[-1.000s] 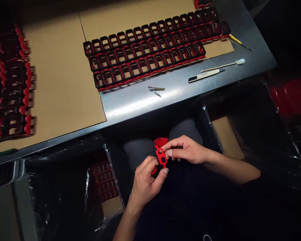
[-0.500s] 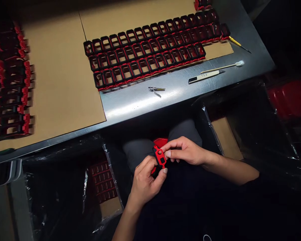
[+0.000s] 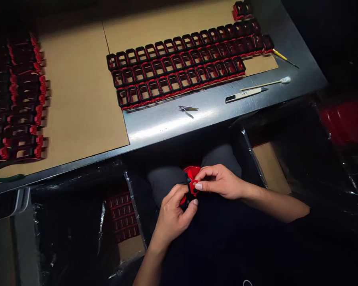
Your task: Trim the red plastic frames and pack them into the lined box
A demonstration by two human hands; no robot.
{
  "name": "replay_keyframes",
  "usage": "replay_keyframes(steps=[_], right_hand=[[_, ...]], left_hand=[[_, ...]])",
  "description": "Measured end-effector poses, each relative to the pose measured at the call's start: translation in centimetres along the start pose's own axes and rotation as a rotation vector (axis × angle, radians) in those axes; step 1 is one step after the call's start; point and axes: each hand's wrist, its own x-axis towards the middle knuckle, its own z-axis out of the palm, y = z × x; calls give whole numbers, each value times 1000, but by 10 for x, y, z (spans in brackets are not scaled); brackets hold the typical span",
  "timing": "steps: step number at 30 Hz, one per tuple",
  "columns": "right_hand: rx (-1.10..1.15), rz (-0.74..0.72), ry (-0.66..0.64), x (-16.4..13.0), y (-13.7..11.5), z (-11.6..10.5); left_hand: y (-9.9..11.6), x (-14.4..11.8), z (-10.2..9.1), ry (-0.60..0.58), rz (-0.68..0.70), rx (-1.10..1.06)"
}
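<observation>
1. My left hand (image 3: 173,216) holds a small red and black part (image 3: 192,186) from below. My thumb and fingers are closed around its lower end.
2. My right hand (image 3: 219,182) pinches the top of the same part with its fingertips. Both hands are holding it tight.
3. The part is in my lap, below the near edge of the desk (image 3: 173,121), not on the desk.
4. A second ago I could see more of the red face with its little hole. Now my right fingers cover more of it, and the hands have closed in. I think I am pressing or fitting the pieces together, so this part looks nearly done.
5. On the desk, toward the far right corner, lie rows of red and black frames (image 3: 181,71) on a sheet of cardboard (image 3: 77,99). More parts (image 3: 24,103) sit stacked at the left edge.
6. Near the front edge lie small metal tweezers (image 3: 187,109). To the right are a knife (image 3: 244,94), a swab stick (image 3: 267,83) and a yellow screwdriver (image 3: 282,57).
7. A box with more red parts (image 3: 123,216) sits down by my left knee.
</observation>
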Motion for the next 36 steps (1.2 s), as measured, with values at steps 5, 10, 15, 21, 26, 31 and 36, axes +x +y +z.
replay_keyframes(steps=[5, 10, 15, 21, 26, 31, 36], right_hand=[[-232, -210, -2, -5, -2, -2], [-425, -475, -19, -8, 0, -2], [-512, -665, -18, -8, 2, -5], [-597, -737, -8, -7, 6, -6], [-670, -788, 31, -6, 12, -6], [-756, -830, 33, -5, 16, -7], [-788, -885, 33, -3, 16, -8]], left_hand=[[5, 2, -5, -27, -72, -45], [12, 3, -11, -53, -141, -104], [19, 4, -12, -7, -180, -128], [22, 3, -7, 44, -226, -133], [22, 4, -5, 65, -244, -162], [21, 6, -3, 115, -213, -156], [17, 2, 0, 209, -156, -91]])
